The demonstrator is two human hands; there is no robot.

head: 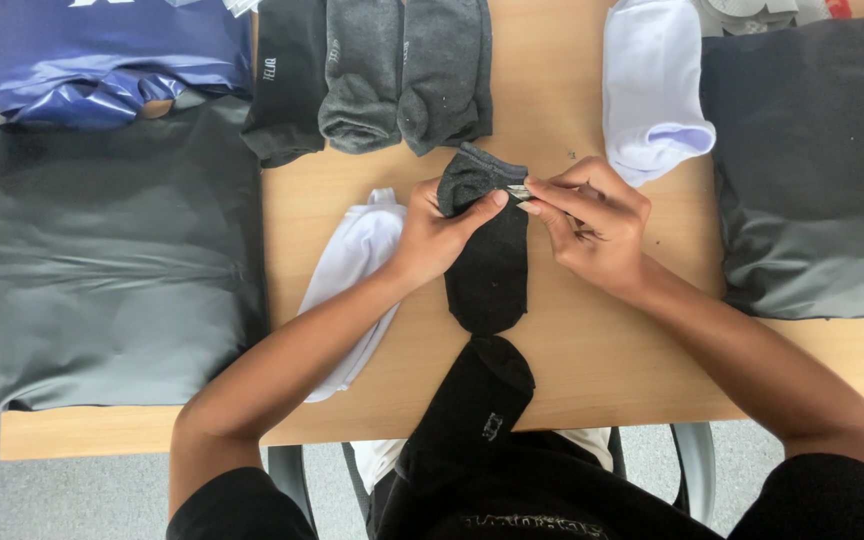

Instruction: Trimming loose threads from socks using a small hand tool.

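On top of a light wooden counter (592,360), seen from above against a grey floor, clothes and socks lie spread out. Take the black sock (490,262) at the counter's middle as the landmark. Left of it a white sock (352,270) lies slanted, partly under the person's forearm; further left a folded dark grey garment (117,260) overhangs the counter's edge, with a glossy blue packet (112,55) beyond it. Along the far edge beyond the black sock lie 1 black sock with a small logo (287,80) and 2 grey socks (402,70) side by side. To the far right of the landmark rests a white sock (652,85), and beside that a dark grey cushion-like bundle (812,170). Nearer the person, another black sock (472,400) hangs over the counter's near edge, just beside the landmark's toe.

The left hand (437,235) is curled closed, thumb pinching the black sock's grey cuff from the left. The right hand (592,215) pinches the same cuff from the right, fingers bent together. Both forearms slant inward.
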